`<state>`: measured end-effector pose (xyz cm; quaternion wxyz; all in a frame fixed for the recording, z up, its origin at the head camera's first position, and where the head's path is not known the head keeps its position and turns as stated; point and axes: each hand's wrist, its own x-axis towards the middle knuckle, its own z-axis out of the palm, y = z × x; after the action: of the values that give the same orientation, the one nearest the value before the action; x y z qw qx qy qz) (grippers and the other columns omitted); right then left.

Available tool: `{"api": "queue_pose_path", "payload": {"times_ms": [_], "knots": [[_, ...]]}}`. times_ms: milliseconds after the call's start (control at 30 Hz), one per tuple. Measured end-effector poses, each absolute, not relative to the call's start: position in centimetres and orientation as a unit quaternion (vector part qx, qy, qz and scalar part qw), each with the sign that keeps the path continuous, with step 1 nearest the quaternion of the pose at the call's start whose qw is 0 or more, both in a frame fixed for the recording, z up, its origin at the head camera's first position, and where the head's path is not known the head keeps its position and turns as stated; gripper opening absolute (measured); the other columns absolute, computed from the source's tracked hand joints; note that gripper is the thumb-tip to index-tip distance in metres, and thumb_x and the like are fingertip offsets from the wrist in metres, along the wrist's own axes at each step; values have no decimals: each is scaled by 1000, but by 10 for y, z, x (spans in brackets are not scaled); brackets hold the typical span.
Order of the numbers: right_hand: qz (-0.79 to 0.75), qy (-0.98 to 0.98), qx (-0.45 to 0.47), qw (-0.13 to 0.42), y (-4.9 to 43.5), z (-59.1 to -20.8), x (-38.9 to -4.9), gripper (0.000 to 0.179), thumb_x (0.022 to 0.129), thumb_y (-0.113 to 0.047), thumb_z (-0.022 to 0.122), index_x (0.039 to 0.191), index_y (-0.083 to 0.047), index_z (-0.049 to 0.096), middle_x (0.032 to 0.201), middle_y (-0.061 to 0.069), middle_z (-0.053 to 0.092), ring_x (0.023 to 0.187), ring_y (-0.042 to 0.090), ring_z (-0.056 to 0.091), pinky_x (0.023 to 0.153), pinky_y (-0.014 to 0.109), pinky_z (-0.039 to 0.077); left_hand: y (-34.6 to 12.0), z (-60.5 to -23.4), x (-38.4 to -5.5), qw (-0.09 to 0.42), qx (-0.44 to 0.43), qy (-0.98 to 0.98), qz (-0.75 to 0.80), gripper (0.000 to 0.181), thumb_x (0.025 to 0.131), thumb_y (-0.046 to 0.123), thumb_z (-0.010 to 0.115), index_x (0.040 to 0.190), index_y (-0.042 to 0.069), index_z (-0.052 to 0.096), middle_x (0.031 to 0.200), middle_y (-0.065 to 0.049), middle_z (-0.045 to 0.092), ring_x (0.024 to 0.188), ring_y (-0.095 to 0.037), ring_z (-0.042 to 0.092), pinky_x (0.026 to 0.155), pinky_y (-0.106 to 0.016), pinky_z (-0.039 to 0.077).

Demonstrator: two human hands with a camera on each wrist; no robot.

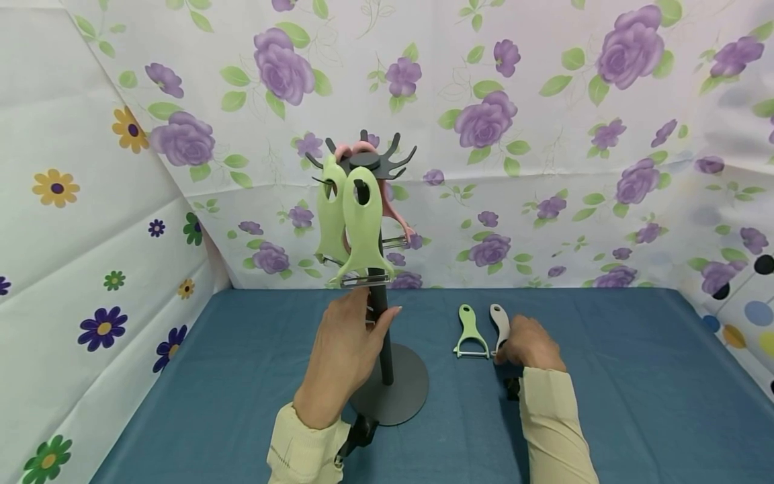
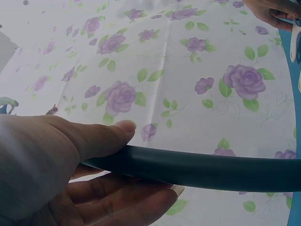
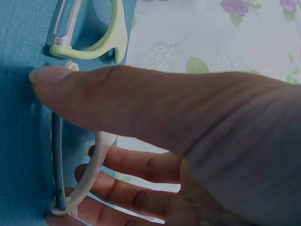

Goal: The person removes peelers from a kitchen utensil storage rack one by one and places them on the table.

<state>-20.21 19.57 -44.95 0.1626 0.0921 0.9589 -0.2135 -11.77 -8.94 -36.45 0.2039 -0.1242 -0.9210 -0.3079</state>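
Note:
A dark grey stand has a round base (image 1: 402, 396), an upright pole (image 2: 211, 170) and a ring of hooks (image 1: 383, 165) on top. My left hand (image 1: 338, 353) grips the pole below the hooks, thumb on one side and fingers on the other. Two light green peelers (image 1: 364, 232) hang at the front of the hooks, with pink peelers (image 1: 396, 216) partly hidden behind them. On the table to the right, my right hand (image 1: 532, 344) holds the head of a white peeler (image 1: 498, 316), with thumb and fingers at its sides. The handle points away from me.
A light green peeler (image 1: 468, 324) lies on the blue tablecloth (image 1: 635, 376), left of the white one and close to it. Flowered sheets (image 1: 544, 168) rise behind the table and at its sides.

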Motion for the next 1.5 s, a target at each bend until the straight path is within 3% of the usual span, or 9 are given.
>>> {"api": "queue_pose_path", "payload": {"times_ms": [300,700,967,1500], "knots": [[-208,960,105,155,193,-452,-203,44,79,-16,89,109,8,68,111,30,61,93,38,59,78,58,51,-90,-365,-118,203,-125,-920,-311,30,97,28,72,111,2,65,94,-11,72,77,-19,74,64,-30,62],[-212,960,103,151,192,-451,-202,39,79,-13,88,107,7,70,108,29,63,90,39,61,72,53,53,-90,-365,-118,217,-133,-917,-308,29,97,27,73,109,2,65,92,-12,72,74,-19,74,63,-30,61],[-209,961,102,151,192,-451,-202,45,79,-14,87,113,9,68,116,32,61,99,44,62,77,58,54,-90,-365,-118,216,-134,-916,-309,28,97,27,73,109,2,65,92,-11,72,74,-18,74,63,-29,61],[-215,960,106,145,191,-452,-199,34,79,-12,87,104,6,71,101,26,64,86,38,62,70,53,53,-90,-367,-117,220,-137,-916,-307,29,97,27,72,110,2,65,92,-12,72,74,-19,74,62,-30,61]]}}
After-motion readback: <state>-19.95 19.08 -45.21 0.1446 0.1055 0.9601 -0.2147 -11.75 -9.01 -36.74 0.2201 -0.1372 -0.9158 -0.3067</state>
